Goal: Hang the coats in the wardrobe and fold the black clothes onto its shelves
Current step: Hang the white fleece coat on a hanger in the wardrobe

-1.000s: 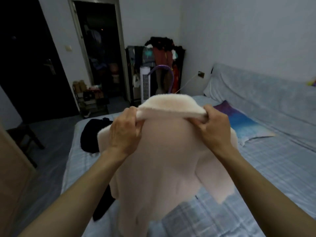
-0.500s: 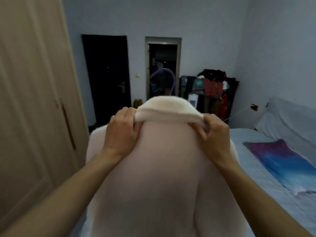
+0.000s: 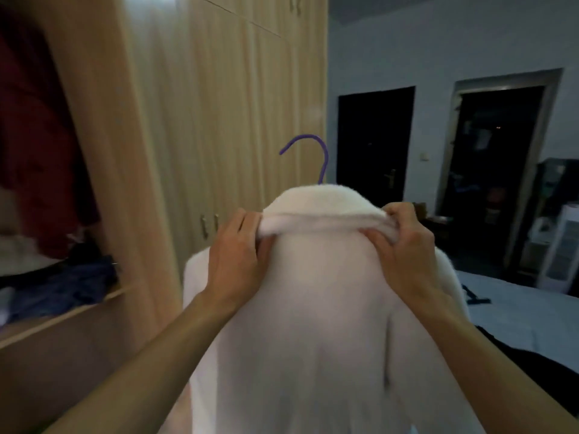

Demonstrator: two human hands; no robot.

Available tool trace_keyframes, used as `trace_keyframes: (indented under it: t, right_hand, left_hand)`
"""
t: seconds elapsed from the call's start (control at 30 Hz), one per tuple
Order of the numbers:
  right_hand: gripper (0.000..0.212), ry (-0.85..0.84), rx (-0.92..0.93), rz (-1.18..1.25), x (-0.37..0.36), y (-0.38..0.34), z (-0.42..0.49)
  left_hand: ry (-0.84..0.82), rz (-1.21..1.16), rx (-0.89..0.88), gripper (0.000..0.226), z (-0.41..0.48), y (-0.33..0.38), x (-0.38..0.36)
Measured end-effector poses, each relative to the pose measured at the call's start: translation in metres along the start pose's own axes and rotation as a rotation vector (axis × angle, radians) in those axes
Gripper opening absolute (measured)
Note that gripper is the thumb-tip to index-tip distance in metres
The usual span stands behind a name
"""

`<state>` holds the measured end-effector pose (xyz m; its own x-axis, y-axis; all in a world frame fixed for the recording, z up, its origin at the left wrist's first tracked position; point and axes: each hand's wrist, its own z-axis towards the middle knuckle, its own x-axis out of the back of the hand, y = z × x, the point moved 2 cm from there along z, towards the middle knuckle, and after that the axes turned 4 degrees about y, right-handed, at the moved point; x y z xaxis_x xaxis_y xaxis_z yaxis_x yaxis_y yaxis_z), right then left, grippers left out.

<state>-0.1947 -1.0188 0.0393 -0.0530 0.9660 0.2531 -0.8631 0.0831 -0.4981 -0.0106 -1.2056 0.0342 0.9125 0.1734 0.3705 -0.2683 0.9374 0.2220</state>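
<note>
I am seeing the fluffy cream fleece coat [image 3: 319, 308] hanging straight ahead on a thin purple hanger [image 3: 313, 151], whose hook is rising behind the collar. My left hand [image 3: 233, 255] is gripping the collar's left end and my right hand [image 3: 404, 242] its right end. The tall light wooden wardrobe [image 3: 203, 120] is standing left of the coat, with crumpled dark blue clothes [image 3: 62, 286] lying on its open shelf. The pale bed [image 3: 517, 308] is lying to the right, behind the coat.

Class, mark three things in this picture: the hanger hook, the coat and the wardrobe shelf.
hook [image 3: 326, 158]: head view, on its purple stem just below the curve.
coat [image 3: 313, 292]: head view, middle of its back panel.
shelf [image 3: 62, 316]: head view, on its wooden front edge.
</note>
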Motion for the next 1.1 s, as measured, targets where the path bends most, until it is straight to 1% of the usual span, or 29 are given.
trace_keyframes:
  t: [0.07, 0.17, 0.33, 0.5, 0.63, 0.73, 0.87, 0.97, 1.1]
  right_hand:
    - [0.034, -0.014, 0.009, 0.073, -0.033, -0.032, 0.000]
    - [0.032, -0.038, 0.035, 0.163, -0.087, -0.082, -0.004]
    - [0.033, -0.068, 0.113, 0.258, -0.181, -0.179, -0.019]
    - [0.026, -0.078, 0.165, 0.281, -0.275, -0.278, -0.035]
    - [0.022, -0.085, 0.238, 0.357, -0.339, -0.348, -0.045]
    - [0.020, -0.104, 0.286, 0.408, -0.382, -0.393, -0.045]
    - [0.017, -0.143, 0.311, 0.499, -0.439, -0.441, -0.035]
    - [0.019, -0.098, 0.357, 0.517, -0.483, -0.466, -0.015]
    - [0.020, 0.001, 0.430, 0.512, -0.536, -0.486, 0.024]
  left_hand:
    - [0.040, 0.060, 0.018, 0.031, -0.002, -0.030, 0.037]
    - [0.081, 0.126, 0.046, 0.029, -0.006, -0.077, 0.094]
    - [0.148, 0.277, 0.070, 0.028, -0.010, -0.171, 0.189]
    - [0.215, 0.378, 0.082, 0.027, -0.010, -0.260, 0.282]
    - [0.257, 0.429, 0.102, 0.030, -0.007, -0.326, 0.342]
    - [0.273, 0.450, 0.110, 0.027, 0.000, -0.373, 0.377]
    - [0.351, 0.475, 0.134, 0.019, 0.018, -0.430, 0.408]
    - [0.401, 0.501, 0.125, 0.015, 0.041, -0.471, 0.418]
    - [0.450, 0.547, 0.029, 0.008, 0.086, -0.521, 0.418]
